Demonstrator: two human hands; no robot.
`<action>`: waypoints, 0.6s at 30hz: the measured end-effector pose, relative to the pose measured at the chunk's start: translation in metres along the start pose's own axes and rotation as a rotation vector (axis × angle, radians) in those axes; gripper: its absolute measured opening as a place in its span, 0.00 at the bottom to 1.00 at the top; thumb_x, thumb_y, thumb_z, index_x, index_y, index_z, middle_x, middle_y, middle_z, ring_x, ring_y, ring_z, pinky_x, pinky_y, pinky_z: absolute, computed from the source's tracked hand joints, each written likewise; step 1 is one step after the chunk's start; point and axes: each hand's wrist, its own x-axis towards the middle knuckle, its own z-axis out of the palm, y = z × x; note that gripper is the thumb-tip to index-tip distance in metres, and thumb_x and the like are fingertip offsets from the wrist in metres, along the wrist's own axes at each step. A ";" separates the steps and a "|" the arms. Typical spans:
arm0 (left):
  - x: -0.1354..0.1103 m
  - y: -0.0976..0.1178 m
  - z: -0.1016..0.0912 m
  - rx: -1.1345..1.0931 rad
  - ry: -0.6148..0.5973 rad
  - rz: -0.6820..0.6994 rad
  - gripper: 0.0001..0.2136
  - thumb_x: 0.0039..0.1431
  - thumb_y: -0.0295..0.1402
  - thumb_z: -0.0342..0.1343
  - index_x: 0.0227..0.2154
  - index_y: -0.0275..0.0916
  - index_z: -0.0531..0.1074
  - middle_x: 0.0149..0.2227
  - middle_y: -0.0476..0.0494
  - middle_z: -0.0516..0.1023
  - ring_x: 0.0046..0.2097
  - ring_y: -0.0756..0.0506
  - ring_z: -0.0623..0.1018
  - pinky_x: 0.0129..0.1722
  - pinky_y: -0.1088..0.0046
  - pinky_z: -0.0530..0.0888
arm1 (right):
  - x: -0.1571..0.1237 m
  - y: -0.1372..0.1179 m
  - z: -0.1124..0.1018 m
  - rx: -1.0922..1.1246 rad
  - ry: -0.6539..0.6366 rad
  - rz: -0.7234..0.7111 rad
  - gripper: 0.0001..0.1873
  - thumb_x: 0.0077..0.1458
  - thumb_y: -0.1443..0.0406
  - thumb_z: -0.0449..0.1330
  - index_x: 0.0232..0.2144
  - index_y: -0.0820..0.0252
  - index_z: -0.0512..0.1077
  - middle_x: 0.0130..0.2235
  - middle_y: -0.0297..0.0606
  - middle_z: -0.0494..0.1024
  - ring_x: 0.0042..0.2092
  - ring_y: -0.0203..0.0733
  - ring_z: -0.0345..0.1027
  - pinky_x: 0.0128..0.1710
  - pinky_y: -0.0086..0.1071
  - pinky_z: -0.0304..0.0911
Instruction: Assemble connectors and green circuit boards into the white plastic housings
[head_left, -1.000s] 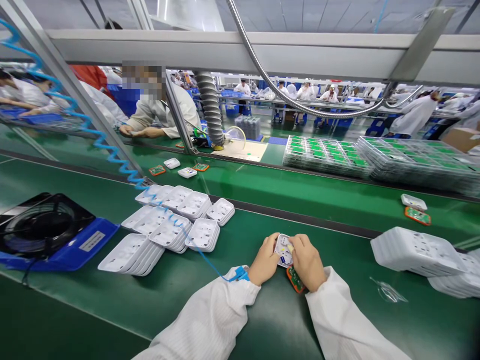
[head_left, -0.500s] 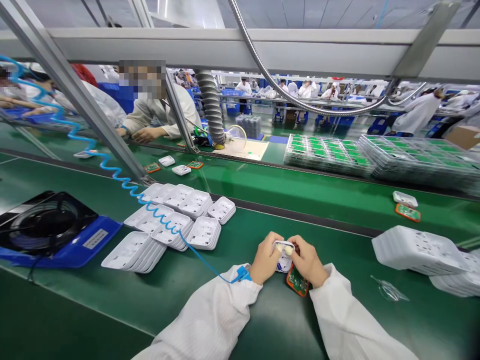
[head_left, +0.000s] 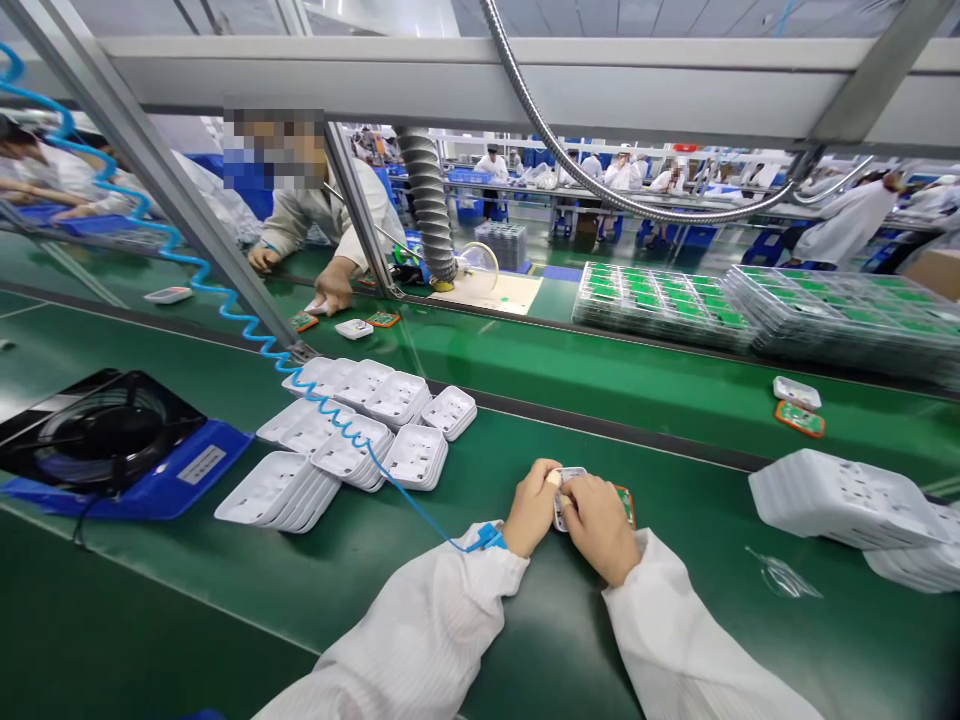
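A small white plastic housing sits on the green work surface between my two hands, partly hidden by them. My left hand grips its left side, thumb on the near edge. Curled over the right part of the housing is my right hand, its fingers pressed down inside; whether they also hold something small cannot be seen. A green circuit board in an orange frame shows just behind my right hand, mostly covered by it. A blue wrist strap with a coiled cord is on my left wrist.
Stacked white housings stand to the left, more white housings to the right. A black fan lies far left. Along the green conveyor are boards and housings; trays of boards stand beyond. A co-worker's hand reaches there.
My right hand has moved left over the housing, its fingers now inside it. The orange-framed board now shows behind that hand instead of below it. The co-worker's hand has reached a white part.
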 end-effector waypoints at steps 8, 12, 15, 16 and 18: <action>0.002 -0.005 0.002 0.004 -0.014 -0.019 0.11 0.57 0.35 0.43 0.37 0.40 0.68 0.34 0.48 0.75 0.36 0.49 0.73 0.36 0.74 0.69 | -0.001 0.010 0.001 0.018 0.069 -0.004 0.06 0.54 0.70 0.48 0.28 0.58 0.63 0.29 0.35 0.66 0.33 0.39 0.58 0.34 0.32 0.50; 0.000 -0.003 0.001 0.033 0.000 -0.013 0.11 0.57 0.35 0.43 0.37 0.40 0.69 0.35 0.48 0.75 0.36 0.48 0.74 0.35 0.74 0.69 | 0.000 0.011 0.005 0.022 0.076 -0.027 0.06 0.54 0.70 0.47 0.27 0.58 0.62 0.29 0.35 0.66 0.33 0.39 0.57 0.34 0.32 0.50; -0.001 -0.001 0.000 0.064 0.008 -0.006 0.12 0.57 0.35 0.43 0.37 0.41 0.69 0.35 0.48 0.76 0.36 0.48 0.74 0.35 0.74 0.68 | 0.000 0.010 0.006 0.017 0.060 -0.045 0.07 0.53 0.71 0.46 0.27 0.59 0.62 0.30 0.36 0.66 0.33 0.40 0.57 0.35 0.32 0.50; -0.001 0.000 0.000 0.073 0.009 -0.008 0.12 0.57 0.34 0.43 0.37 0.41 0.69 0.35 0.48 0.76 0.36 0.48 0.74 0.36 0.74 0.68 | -0.001 0.010 0.007 0.018 0.051 -0.047 0.07 0.53 0.71 0.46 0.27 0.59 0.62 0.30 0.36 0.66 0.34 0.40 0.57 0.35 0.33 0.50; -0.002 0.001 -0.001 0.086 0.009 -0.013 0.12 0.57 0.34 0.42 0.37 0.41 0.70 0.36 0.48 0.76 0.37 0.48 0.74 0.36 0.73 0.68 | -0.001 0.009 0.007 0.020 0.030 -0.053 0.07 0.52 0.72 0.46 0.28 0.59 0.62 0.31 0.37 0.67 0.35 0.40 0.57 0.36 0.33 0.50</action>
